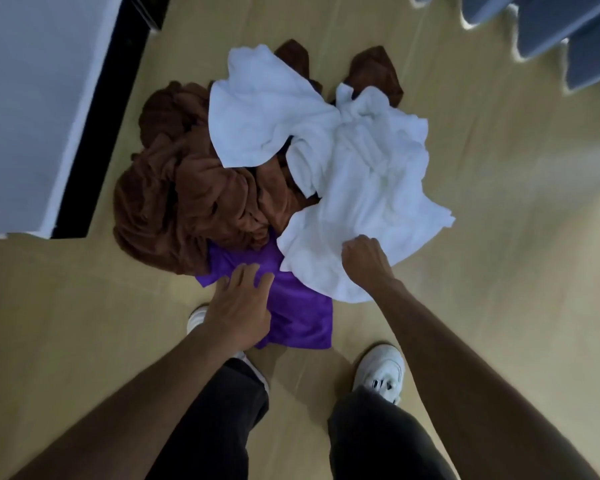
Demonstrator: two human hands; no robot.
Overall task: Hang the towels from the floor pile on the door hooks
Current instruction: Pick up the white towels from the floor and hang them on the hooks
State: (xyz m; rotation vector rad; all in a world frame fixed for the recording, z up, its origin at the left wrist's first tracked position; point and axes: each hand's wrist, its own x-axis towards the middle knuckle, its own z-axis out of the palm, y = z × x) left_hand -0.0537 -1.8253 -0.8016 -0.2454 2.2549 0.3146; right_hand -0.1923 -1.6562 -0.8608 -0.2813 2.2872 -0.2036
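A pile of towels lies on the tan floor in front of my feet. Crumpled white towels (354, 174) cover its right and top. A bunched brown towel (187, 199) fills the left, and brown corners stick out at the far side. A purple towel (302, 317) lies flat at the near edge, partly under the others. My right hand (364, 261) grips the near edge of the white towel with curled fingers. My left hand (239, 303) rests on the purple towel's left part, fingers spread and fairly straight. No door hooks are in view.
A white panel with a black edge (94, 109), perhaps a door or cabinet, stands at the left. Blue-grey curtain folds (551, 32) hang at the top right. My white shoes (381, 372) stand just behind the pile on the tan floor (520, 237).
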